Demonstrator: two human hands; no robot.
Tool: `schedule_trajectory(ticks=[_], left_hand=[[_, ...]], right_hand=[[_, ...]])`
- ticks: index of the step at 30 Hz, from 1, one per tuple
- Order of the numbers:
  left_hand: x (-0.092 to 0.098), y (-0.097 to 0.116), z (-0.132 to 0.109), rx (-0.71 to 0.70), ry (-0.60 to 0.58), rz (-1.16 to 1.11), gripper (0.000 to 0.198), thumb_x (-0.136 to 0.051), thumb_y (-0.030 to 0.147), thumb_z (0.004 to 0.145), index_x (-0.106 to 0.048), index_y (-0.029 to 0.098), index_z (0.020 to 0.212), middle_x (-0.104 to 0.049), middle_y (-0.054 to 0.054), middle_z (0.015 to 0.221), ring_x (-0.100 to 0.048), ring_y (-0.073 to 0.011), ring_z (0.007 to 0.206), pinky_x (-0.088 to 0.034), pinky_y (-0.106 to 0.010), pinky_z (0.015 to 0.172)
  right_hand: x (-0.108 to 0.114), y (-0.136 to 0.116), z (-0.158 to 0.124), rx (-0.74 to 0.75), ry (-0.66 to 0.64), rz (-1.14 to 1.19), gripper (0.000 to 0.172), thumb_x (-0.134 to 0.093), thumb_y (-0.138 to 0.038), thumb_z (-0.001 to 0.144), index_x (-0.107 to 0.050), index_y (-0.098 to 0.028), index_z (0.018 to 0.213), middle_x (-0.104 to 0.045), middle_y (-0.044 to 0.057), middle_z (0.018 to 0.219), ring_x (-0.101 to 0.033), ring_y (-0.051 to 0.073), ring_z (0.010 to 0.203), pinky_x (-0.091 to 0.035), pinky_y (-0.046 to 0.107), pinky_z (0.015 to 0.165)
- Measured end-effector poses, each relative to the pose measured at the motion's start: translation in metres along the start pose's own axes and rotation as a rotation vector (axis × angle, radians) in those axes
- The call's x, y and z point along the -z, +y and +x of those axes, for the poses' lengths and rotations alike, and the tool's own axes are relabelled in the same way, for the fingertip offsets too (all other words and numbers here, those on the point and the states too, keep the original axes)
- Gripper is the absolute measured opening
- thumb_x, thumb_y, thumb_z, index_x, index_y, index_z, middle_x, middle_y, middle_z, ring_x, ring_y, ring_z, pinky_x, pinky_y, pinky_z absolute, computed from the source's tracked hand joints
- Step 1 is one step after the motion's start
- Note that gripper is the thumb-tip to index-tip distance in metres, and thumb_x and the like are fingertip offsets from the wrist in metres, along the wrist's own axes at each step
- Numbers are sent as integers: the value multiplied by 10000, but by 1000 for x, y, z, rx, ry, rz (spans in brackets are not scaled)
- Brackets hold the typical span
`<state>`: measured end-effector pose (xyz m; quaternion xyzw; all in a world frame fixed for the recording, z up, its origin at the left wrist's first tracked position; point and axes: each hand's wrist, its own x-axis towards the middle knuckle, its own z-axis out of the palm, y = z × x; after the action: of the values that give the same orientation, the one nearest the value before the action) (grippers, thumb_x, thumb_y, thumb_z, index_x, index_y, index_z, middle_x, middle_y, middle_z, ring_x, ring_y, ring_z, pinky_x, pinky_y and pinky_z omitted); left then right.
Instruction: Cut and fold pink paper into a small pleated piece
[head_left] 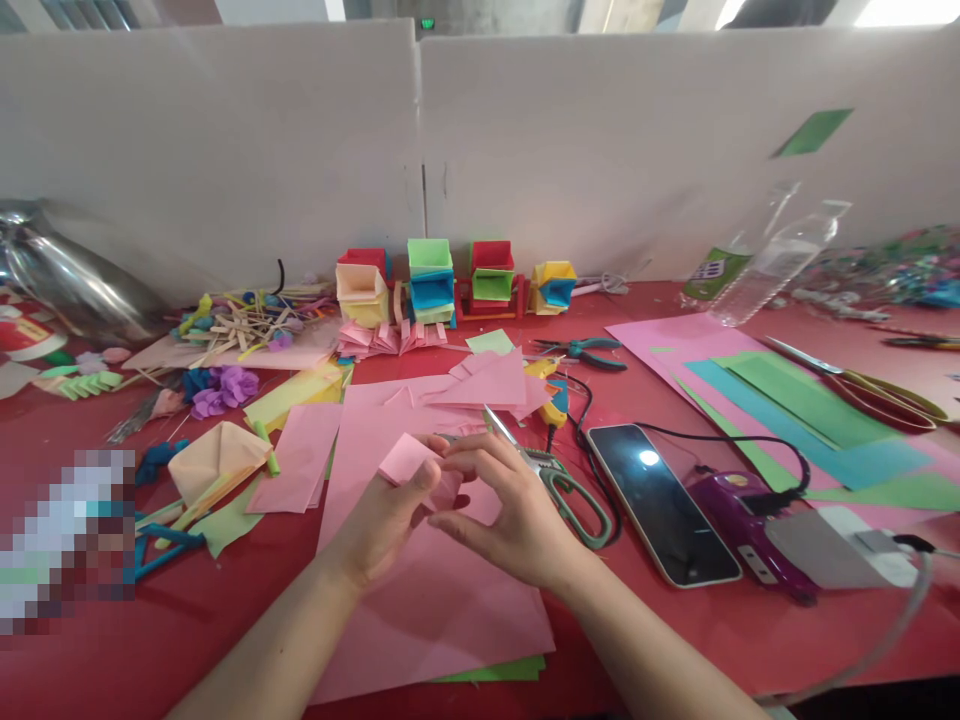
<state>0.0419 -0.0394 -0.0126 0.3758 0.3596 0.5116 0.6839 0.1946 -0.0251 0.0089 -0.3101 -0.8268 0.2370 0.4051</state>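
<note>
Between thumb and fingers, my left hand (390,515) grips a small piece of folded pink paper (406,457). My right hand (506,500) is close against its right side, fingers curved and thumb apart from them; the fingertips seem to meet the paper, though the contact is partly hidden. Both hands are above a large pink sheet (442,610) lying on green paper. Just beyond my right hand, scissors with green handles (577,505) lie half covered. Pink offcuts (487,380) are spread past my fingertips.
Folded paper boxes (431,285) line the back by the white partition (225,150). A phone (660,505), a purple power strip (750,530) and cables are at right, with coloured sheets (795,400) and bottles (780,265) behind. Craft sticks (255,325) and a metal jug (75,280) stand left.
</note>
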Motion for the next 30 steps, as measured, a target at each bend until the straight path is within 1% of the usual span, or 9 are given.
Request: schedule_trajectory(ticks=[3,6,10,16,18,21,23,25,30], left_hand=[[0,-1,0,-21,-41,91,315,-582,441,797,-563,197,995,-634,-61,966,-599,-206,939,-484,-321,772],[1,-1,1,-39,-80,125,343,-586,468,782,-564,191,984,-640,-71,962,-602,-221,952,-477,-331,789],[3,1,2,-38,-64,91,353,-626,441,761,-535,210,1011,-637,-75,1003,-615,-227,936,-485,-354,788],[3,5,2,-108,-126,138,389,-681,407,717,-554,208,1026,-637,-83,1020,-598,-241,965,-490,-351,798],[3,6,2,-104,-134,154,403,-691,396,710,-562,201,1039,-640,-88,1020,-606,-247,950,-499,-356,785],[3,7,0,-69,-149,157,416,-668,372,739,-562,193,1100,-643,-105,1050,-619,-258,943,-507,-363,764],[3,6,-1,-19,-157,130,392,-645,328,768,-568,186,1125,-649,-114,1062,-622,-264,956,-499,-365,775],[1,5,-1,51,-138,91,361,-629,267,780,-582,175,1126,-668,-115,1036,-628,-270,953,-494,-367,779],[-3,5,0,118,-19,-1,376,-603,239,793,-570,180,1163,-682,-109,1020,-645,-264,915,-501,-351,752]], right_hand=[[-2,-2,0,-43,-38,-1,315,-703,-234,700,-546,-202,971,-582,94,1114,-532,224,1025,-441,380,860],[-3,0,-1,-125,-19,33,224,-661,-180,720,-551,-205,913,-596,68,986,-553,207,938,-469,357,791],[1,4,0,-192,5,123,150,-639,-191,748,-577,-205,884,-584,38,887,-549,167,800,-479,324,719],[11,7,3,-295,-16,266,317,-733,-295,682,-595,-206,953,-598,32,922,-541,150,785,-467,302,722],[13,8,3,-315,-16,304,295,-717,-290,699,-606,-198,957,-599,35,915,-553,157,815,-463,298,734],[15,8,4,-342,64,322,95,-619,-271,784,-622,-183,821,-600,27,819,-566,153,773,-456,296,721],[16,9,5,-352,166,297,126,-568,-261,816,-604,-183,724,-590,16,748,-556,146,725,-450,289,698],[16,10,5,-365,240,270,150,-548,-256,827,-596,-183,705,-584,11,724,-546,144,706,-443,279,677],[12,11,3,-420,239,312,143,-565,-305,820,-617,-172,814,-609,19,759,-566,146,706,-457,266,653]])
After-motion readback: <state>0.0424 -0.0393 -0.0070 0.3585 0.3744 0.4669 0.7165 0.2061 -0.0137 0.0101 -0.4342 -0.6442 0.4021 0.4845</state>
